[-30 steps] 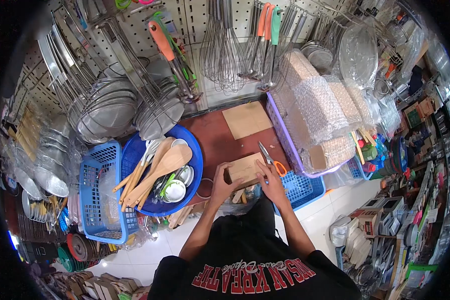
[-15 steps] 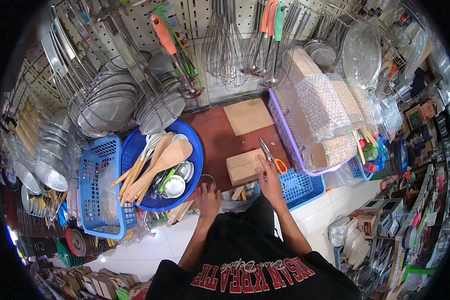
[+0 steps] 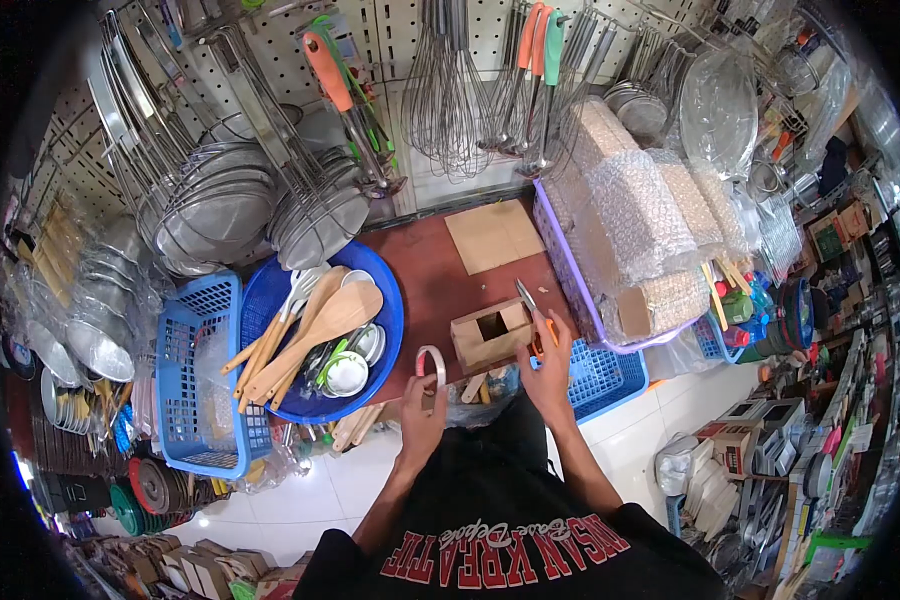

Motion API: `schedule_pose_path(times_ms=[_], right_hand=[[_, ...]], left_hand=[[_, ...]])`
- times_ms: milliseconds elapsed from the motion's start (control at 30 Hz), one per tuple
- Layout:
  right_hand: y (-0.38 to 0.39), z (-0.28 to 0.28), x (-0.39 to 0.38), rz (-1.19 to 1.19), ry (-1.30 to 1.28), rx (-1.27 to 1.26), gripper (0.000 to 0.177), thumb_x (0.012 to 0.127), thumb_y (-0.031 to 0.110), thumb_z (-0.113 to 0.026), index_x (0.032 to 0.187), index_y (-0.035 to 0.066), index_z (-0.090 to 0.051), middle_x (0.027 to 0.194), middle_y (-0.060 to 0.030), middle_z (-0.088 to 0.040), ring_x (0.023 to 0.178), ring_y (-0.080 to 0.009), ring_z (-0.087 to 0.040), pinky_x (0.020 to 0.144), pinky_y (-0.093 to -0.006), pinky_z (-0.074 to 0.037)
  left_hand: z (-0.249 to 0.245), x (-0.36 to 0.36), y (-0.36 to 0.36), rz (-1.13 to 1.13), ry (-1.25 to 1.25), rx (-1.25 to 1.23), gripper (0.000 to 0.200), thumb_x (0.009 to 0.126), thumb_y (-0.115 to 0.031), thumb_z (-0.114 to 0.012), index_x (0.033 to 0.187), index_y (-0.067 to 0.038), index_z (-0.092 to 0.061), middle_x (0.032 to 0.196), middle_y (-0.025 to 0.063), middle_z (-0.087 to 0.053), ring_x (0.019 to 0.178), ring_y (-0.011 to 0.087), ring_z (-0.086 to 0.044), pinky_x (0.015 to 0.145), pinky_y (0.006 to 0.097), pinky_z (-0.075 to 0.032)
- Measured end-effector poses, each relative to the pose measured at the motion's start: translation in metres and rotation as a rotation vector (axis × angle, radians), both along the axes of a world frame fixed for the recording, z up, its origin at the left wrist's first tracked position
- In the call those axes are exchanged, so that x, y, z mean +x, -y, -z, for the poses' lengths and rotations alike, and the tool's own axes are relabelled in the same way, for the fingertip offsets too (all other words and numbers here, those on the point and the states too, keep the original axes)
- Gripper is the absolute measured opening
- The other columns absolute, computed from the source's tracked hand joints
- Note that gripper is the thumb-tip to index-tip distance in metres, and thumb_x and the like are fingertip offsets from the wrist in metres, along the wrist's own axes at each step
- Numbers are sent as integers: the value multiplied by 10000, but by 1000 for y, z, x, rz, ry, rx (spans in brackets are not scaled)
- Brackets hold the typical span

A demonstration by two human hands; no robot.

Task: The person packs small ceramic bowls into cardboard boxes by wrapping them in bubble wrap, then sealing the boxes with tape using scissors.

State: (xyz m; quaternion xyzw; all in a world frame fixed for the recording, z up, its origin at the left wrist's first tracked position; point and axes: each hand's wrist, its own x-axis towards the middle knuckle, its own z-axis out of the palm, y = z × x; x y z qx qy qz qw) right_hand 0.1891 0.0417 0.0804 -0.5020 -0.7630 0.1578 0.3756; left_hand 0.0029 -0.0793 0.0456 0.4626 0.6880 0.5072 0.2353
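A roll of clear tape (image 3: 432, 362) stands upright in the grip of my left hand (image 3: 422, 415), at the front edge of the red-brown table. In front of me lies a small brown cardboard box (image 3: 470, 345), with a dark gap between its top flaps. My right hand (image 3: 548, 375) is just right of the box, its fingers apart. The orange-handled scissors (image 3: 527, 297) lie behind this hand with blades pointing away from me, and the fingers partly cover their handles.
A flat cardboard piece (image 3: 495, 236) lies toward the back of the table (image 3: 420, 265). On the left, a blue basin (image 3: 395, 325) holds wooden spoons and ladles. A purple crate (image 3: 570, 265) of bubble-wrapped boxes stands right. Whisks (image 3: 450, 110) and strainers (image 3: 215, 215) hang behind.
My left hand has lifted the tape roll from lying flat to upright. My right hand has come off the box top toward the scissors, and the box's flaps now stand apart.
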Motion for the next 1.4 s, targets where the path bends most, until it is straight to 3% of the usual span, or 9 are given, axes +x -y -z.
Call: schedule_pose_path(times_ms=[133, 233, 467, 633, 767, 933, 1167, 1267, 1400], right_hand=[[21, -21, 9, -218, -206, -57, 444, 869, -21, -672, 1307, 1, -600, 1280, -220, -572, 1178, -342, -583, 1009, -361, -451], [40, -57, 8, -432, -451, -553, 382, 861, -36, -688, 1239, -31, -635, 1196, -177, -629, 1146, -278, -601, 993, -352, -461], [55, -82, 14, -484, -600, -500, 394, 796, 14, -785, 1176, 11, -682, 1094, -136, -690, 1020, -232, -669, 895, -322, -508], [59, -109, 15, -379, -443, -220, 362, 750, 18, -822, 1099, 25, -725, 1065, -125, -701, 928, -235, -687, 813, -328, -538], [55, -109, 18, -386, -252, 17, 300, 703, 39, -849, 993, 46, -774, 1057, -107, -714, 857, -245, -692, 733, -332, -552], [50, -105, 22, -402, -155, 55, 251, 662, 26, -856, 901, 74, -799, 1050, -82, -731, 875, -216, -698, 726, -325, -528], [46, -105, 21, -413, -105, 57, 239, 679, 21, -823, 905, 36, -745, 1067, -89, -712, 833, -249, -691, 705, -347, -554], [46, -103, 18, -406, -32, 97, 232, 711, 4, -793, 918, 28, -690, 1077, -83, -708, 842, -266, -695, 710, -362, -558], [50, -91, 20, -346, -132, -162, 150, 857, 17, -703, 979, 10, -615, 1016, -113, -711, 836, -262, -701, 720, -354, -552]], left_hand=[[-40, 14, 3, 104, 139, 125, 210, 868, -38, -710, 1049, 27, -626, 922, 129, -616, 812, 238, -625, 729, 334, -490], [-74, 23, 3, 241, 62, 210, 239, 829, -19, -720, 1038, 28, -613, 916, 143, -608, 808, 264, -614, 734, 350, -493], [-107, 31, -7, 493, 37, 248, 238, 827, -7, -681, 1053, 10, -608, 973, 176, -656, 883, 350, -645, 799, 407, -509], [-120, 29, -12, 604, 8, 258, 243, 869, -59, -671, 1096, 12, -624, 937, 195, -665, 887, 360, -659, 793, 428, -515], [-113, 24, -6, 585, -93, 187, 243, 869, -64, -671, 1095, 13, -622, 843, 194, -661, 772, 355, -664, 696, 424, -525], [-121, 20, -7, 592, -209, 172, 237, 872, -77, -666, 1078, 24, -609, 766, 183, -650, 672, 360, -653, 613, 430, -518], [-118, 24, -6, 603, -151, 37, 220, 883, -94, -657, 1055, 27, -592, 791, 220, -648, 710, 391, -657, 645, 459, -516], [-108, 27, -7, 589, -120, 41, 225, 875, -94, -659, 1062, 14, -596, 787, 229, -645, 702, 401, -648, 649, 471, -498], [-106, 24, -5, 625, -103, 22, 224, 871, -102, -670, 1069, -9, -622, 822, 203, -670, 737, 382, -669, 669, 452, -525]])
